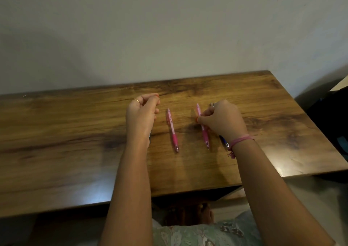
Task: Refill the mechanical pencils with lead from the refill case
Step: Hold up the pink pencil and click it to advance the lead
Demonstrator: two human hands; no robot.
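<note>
Two pink mechanical pencils lie side by side on the wooden table [75, 151], tips toward me. The left pencil [172, 130] lies free between my hands. My right hand [223, 120] pinches the right pencil [205, 137] near its middle with thumb and fingers. My left hand [142, 115] is curled into a loose fist to the left of the pencils. A dark slim object, apparently the refill case [150, 135], pokes out at the heel of that hand; most of it is hidden by the palm. A blue pen or pencil [225, 142] lies partly under my right wrist.
The table stands against a plain wall [169, 29]. Its right end [320, 136] is close to my right arm, with dark objects [331, 117] on the floor beyond it. My lap is below the front edge.
</note>
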